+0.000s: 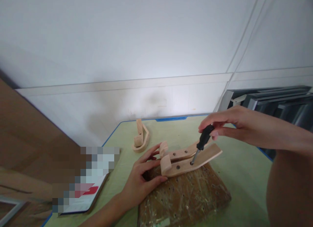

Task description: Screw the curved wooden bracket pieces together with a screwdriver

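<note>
My right hand (pixel 215 124) is closed around the black handle of a screwdriver (pixel 204 137). The tip of its shaft meets a screw in the nearer curved wooden piece (pixel 186 167). Beside that piece, slightly farther back, lies a second curved wooden piece (pixel 179 153) with dark screws in it. My left hand (pixel 146 174) grips the hooked left ends of these pieces between thumb and fingers. Both pieces rest on a brown board (pixel 181 201) wrapped in clear tape and dotted with small holes.
More hooked wooden pieces (pixel 141 137) lie at the back of the green-topped table (pixel 166 130). A white device or box (pixel 90 191), partly blurred out, is at the left edge. Dark panels (pixel 276 103) lean at the right, and a white wall (pixel 146 41) stands behind.
</note>
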Demonstrator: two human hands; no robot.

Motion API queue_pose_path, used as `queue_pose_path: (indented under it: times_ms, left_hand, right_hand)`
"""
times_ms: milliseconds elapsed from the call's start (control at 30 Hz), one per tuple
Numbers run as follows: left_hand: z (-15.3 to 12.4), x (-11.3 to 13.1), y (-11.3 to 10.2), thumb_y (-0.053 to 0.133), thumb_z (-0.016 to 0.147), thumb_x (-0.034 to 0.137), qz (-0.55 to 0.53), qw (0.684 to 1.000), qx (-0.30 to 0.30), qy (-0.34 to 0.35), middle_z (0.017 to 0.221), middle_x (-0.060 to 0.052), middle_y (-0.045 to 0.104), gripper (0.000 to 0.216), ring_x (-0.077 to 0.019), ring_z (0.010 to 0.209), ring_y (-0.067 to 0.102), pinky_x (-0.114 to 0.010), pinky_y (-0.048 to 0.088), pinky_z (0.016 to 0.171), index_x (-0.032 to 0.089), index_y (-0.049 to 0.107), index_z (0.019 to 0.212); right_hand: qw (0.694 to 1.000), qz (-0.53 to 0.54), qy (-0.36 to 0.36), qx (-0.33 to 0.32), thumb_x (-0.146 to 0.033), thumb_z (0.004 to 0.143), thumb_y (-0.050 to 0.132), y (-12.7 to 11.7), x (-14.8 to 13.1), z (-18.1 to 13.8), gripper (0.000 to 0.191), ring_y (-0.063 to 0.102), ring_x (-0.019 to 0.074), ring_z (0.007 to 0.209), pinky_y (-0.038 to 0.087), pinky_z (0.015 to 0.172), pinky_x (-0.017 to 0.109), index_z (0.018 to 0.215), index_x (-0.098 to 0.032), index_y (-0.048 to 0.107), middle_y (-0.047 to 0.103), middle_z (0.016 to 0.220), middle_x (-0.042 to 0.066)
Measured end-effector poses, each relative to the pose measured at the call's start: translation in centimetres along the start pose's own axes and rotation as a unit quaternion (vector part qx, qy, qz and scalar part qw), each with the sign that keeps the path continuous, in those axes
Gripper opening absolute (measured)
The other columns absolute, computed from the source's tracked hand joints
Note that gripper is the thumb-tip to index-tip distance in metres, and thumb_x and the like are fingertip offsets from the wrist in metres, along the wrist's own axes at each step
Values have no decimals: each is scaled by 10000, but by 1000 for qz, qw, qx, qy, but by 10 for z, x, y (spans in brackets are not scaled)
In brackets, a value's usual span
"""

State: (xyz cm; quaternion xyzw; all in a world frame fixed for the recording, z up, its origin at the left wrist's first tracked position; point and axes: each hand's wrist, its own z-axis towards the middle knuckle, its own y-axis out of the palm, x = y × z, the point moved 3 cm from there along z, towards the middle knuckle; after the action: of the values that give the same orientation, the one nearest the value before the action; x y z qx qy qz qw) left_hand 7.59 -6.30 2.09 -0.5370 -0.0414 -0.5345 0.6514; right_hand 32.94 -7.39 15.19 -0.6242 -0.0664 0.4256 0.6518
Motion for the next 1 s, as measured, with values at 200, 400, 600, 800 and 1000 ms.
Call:
queue_pose_path:
  times_ms: [200, 400, 600, 800, 1000]
  left_hand:
    - [1, -1, 0, 680, 673, 257, -2, 1000, -1, -2, 1338, -87, 411, 298, -239, 1078, 524, -372, 444, 889, 241, 658, 970]
    - [1, -5, 3, 692, 660, 245, -1, 1000, 8, 10, 1338, -77, 410, 291, -229, 1059, 531, -345, 449, 870, 238, 659, 949]
    - [1, -5, 3, 687, 666, 244, 7, 1000, 3, 7, 1338, -89, 409, 275, -233, 1053, 533, -341, 460, 850, 224, 661, 940]
    - [0, -6, 4, 689, 662, 243, 5, 1000, 4, 14, 1337, -85, 411, 302, -236, 1055, 531, -354, 459, 854, 238, 654, 962]
    - [2, -6, 4, 685, 665, 244, 10, 1000, 5, 12, 1339, -94, 409, 262, -236, 1048, 541, -358, 456, 866, 219, 661, 924]
  right_hand:
    - [1000, -9, 12, 13, -266, 818, 501, 0, 7, 5, 162, 584, 153, 714, 414, 596, 247, 930, -216, 607, 644, 801, 11]
    - [999, -34, 18, 18, -297, 808, 525, -1, 9, 6, 146, 529, 97, 576, 353, 505, 205, 856, -192, 613, 611, 676, -25]
    - [997, -57, 41, 17, -332, 823, 502, 2, 13, 5, 143, 508, 90, 554, 338, 490, 202, 831, -213, 582, 587, 653, -41]
    - [993, -82, 78, 13, -361, 840, 465, 6, 20, 4, 187, 539, 118, 616, 349, 540, 231, 862, -214, 578, 622, 750, -14]
    - [986, -126, 111, 10, -423, 867, 384, 10, 22, 11, 305, 507, 109, 567, 305, 514, 240, 726, -203, 542, 581, 644, -19]
